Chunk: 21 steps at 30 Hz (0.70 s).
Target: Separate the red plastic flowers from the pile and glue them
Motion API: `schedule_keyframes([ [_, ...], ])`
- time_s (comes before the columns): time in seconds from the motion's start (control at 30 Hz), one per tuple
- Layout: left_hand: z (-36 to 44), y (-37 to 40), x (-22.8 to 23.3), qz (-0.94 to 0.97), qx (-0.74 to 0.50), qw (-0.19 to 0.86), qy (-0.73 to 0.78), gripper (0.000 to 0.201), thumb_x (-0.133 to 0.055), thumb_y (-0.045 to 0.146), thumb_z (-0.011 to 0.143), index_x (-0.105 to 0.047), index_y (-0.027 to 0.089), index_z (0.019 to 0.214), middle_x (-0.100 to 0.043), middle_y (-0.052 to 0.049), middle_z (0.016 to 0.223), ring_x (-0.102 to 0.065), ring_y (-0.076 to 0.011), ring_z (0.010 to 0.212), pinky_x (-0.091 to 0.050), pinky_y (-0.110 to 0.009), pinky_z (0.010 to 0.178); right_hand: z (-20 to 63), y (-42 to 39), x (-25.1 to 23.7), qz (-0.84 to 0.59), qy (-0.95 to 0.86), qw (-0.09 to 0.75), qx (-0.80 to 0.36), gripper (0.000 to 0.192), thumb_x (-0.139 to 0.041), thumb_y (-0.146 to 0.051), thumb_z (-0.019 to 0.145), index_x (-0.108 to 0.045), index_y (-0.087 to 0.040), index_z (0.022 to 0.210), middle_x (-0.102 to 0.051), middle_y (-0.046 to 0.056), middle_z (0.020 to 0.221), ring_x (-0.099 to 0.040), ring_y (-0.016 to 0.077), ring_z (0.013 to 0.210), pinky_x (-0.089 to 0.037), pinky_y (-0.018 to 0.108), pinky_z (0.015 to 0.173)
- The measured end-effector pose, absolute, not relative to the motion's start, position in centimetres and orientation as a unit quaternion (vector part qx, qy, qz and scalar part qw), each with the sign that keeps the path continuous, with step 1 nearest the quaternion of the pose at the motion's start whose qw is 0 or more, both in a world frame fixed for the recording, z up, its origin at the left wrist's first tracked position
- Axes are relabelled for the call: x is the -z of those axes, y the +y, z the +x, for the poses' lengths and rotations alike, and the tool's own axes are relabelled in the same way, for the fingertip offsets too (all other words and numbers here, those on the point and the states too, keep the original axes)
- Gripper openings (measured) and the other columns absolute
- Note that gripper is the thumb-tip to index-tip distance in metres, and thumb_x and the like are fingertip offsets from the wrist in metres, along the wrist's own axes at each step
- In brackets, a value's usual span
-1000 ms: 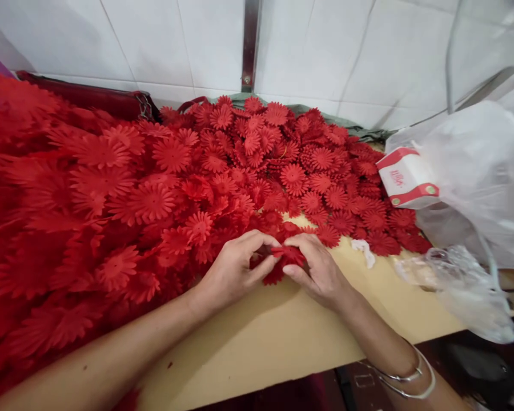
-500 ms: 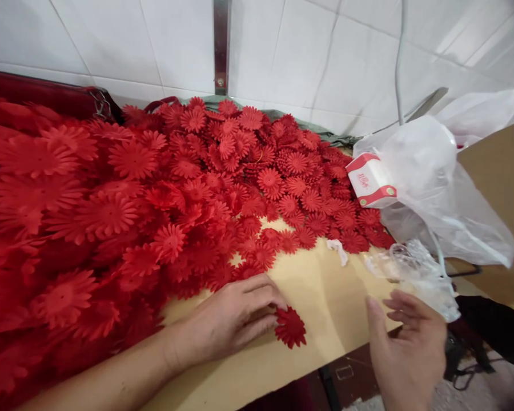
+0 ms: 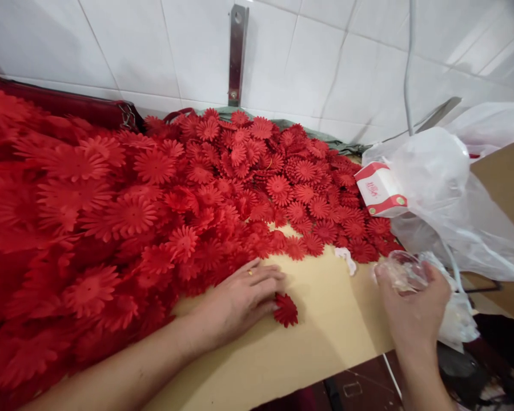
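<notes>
My left hand rests low over the tan board, its fingertips pinching a small dark red artificial flower layer by its left edge. At the right, my right hand has thumb and fingers round a clear plastic cup; what lies inside it is hard to make out. Crumpled clear plastic is just beside that hand. A great heap of red artificial flower layers spreads behind and to the left of my left hand, some with a small hole in the middle.
A red and white box leans against a white plastic bag at the back right. A scrap of white tissue lies on the tan board. A cardboard box stands far right, and a tiled wall closes the back.
My right hand has moved forward and closed round the clear plastic cup. My left hand still pinches the flower layer, with little movement. The whole view has shifted slightly.
</notes>
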<state>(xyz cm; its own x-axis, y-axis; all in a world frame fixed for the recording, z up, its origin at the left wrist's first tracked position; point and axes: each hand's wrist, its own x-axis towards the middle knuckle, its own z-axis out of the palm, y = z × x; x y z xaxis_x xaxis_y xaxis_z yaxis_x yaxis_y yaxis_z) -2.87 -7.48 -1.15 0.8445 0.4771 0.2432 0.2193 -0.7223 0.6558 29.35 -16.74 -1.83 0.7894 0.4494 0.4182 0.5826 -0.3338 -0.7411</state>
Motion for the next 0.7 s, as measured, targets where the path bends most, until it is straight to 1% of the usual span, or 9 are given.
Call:
schedule_keyframes([
  [0.07,-3.0,-7.1,1.3,0.906,-0.206,0.301,0.215,0.020,-0.054,0.025,0.102,-0.061,0.023,0.121,-0.065,-0.009,0.140,-0.055,-0.0247,0.139,-0.034,-0.059,0.123,27.7,-16.6,1.6,-0.811,-0.335,0.477,0.049,0.090,-0.083,-0.055,0.067,-0.050,-0.016,0.141,-0.058,0.024,0.133,-0.065,0.0353,0.106,-0.057,0.054,0.083],
  [0.13,-3.1,-6.9,1.3,0.901,-0.213,0.294,0.236,0.017,-0.054,0.024,0.102,-0.061,0.023,0.118,-0.066,-0.008,0.139,-0.054,-0.0255,0.140,-0.032,-0.061,0.123,26.0,-16.3,1.6,-0.798,-0.365,0.480,0.004,0.087,-0.082,-0.053,0.071,-0.048,-0.017,0.142,-0.059,0.023,0.133,-0.067,0.0325,0.103,-0.058,0.049,0.079],
  [0.17,-3.2,-6.9,1.2,0.896,-0.219,0.296,0.246,0.015,-0.054,0.024,0.102,-0.061,0.023,0.116,-0.066,-0.008,0.137,-0.055,-0.0254,0.138,-0.032,-0.060,0.123,25.3,-16.0,1.6,-0.786,-0.388,0.481,-0.016,0.084,-0.082,-0.052,0.073,-0.047,-0.017,0.142,-0.059,0.022,0.133,-0.067,0.0311,0.103,-0.058,0.048,0.080],
  [0.23,-3.2,-6.8,1.0,0.881,-0.241,0.311,0.262,0.012,-0.053,0.024,0.102,-0.060,0.022,0.113,-0.069,-0.008,0.129,-0.059,-0.0248,0.132,-0.040,-0.055,0.118,24.1,-14.9,1.8,-0.755,-0.446,0.478,-0.048,0.078,-0.080,-0.049,0.076,-0.047,-0.020,0.140,-0.059,0.018,0.134,-0.066,0.0294,0.109,-0.058,0.048,0.088],
  [0.33,-3.3,-6.9,0.8,0.857,-0.275,0.339,0.273,0.014,-0.052,0.025,0.102,-0.057,0.020,0.114,-0.070,-0.009,0.118,-0.065,-0.0224,0.116,-0.052,-0.043,0.103,22.7,-12.1,1.7,-0.705,-0.526,0.466,-0.097,0.073,-0.076,-0.045,0.082,-0.043,-0.022,0.143,-0.059,0.016,0.132,-0.063,0.0286,0.117,-0.055,0.050,0.097],
  [0.4,-3.4,-7.0,0.7,0.850,-0.286,0.354,0.266,0.017,-0.052,0.026,0.103,-0.056,0.019,0.118,-0.068,-0.010,0.118,-0.065,-0.0207,0.112,-0.053,-0.039,0.099,21.7,-9.9,1.5,-0.671,-0.570,0.454,-0.134,0.071,-0.074,-0.042,0.084,-0.041,-0.022,0.144,-0.058,0.017,0.132,-0.062,0.0287,0.118,-0.054,0.051,0.099],
  [0.47,-3.4,-7.2,0.5,0.850,-0.286,0.365,0.252,0.018,-0.053,0.025,0.102,-0.056,0.019,0.119,-0.067,-0.010,0.120,-0.064,-0.0200,0.113,-0.052,-0.038,0.100,20.4,-7.6,1.3,-0.642,-0.603,0.446,-0.160,0.069,-0.072,-0.039,0.086,-0.040,-0.020,0.144,-0.057,0.018,0.133,-0.061,0.0288,0.120,-0.053,0.052,0.101],
  [0.6,-3.4,-7.3,0.2,0.862,-0.258,0.374,0.226,0.014,-0.052,0.024,0.102,-0.058,0.020,0.115,-0.068,-0.009,0.116,-0.064,-0.0196,0.107,-0.054,-0.035,0.096,17.6,-4.2,1.1,-0.605,-0.629,0.455,-0.179,0.068,-0.069,-0.031,0.088,-0.038,-0.016,0.146,-0.056,0.020,0.136,-0.059,0.0280,0.123,-0.051,0.050,0.106],
  [0.7,-3.4,-7.2,0.2,0.865,-0.250,0.373,0.223,0.012,-0.052,0.024,0.102,-0.059,0.020,0.111,-0.068,-0.008,0.113,-0.064,-0.0195,0.104,-0.054,-0.035,0.093,16.5,-3.5,0.8,-0.595,-0.641,0.457,-0.162,0.077,-0.072,-0.030,0.085,-0.034,-0.016,0.150,-0.053,0.020,0.141,-0.056,0.0286,0.128,-0.047,0.050,0.111],
])
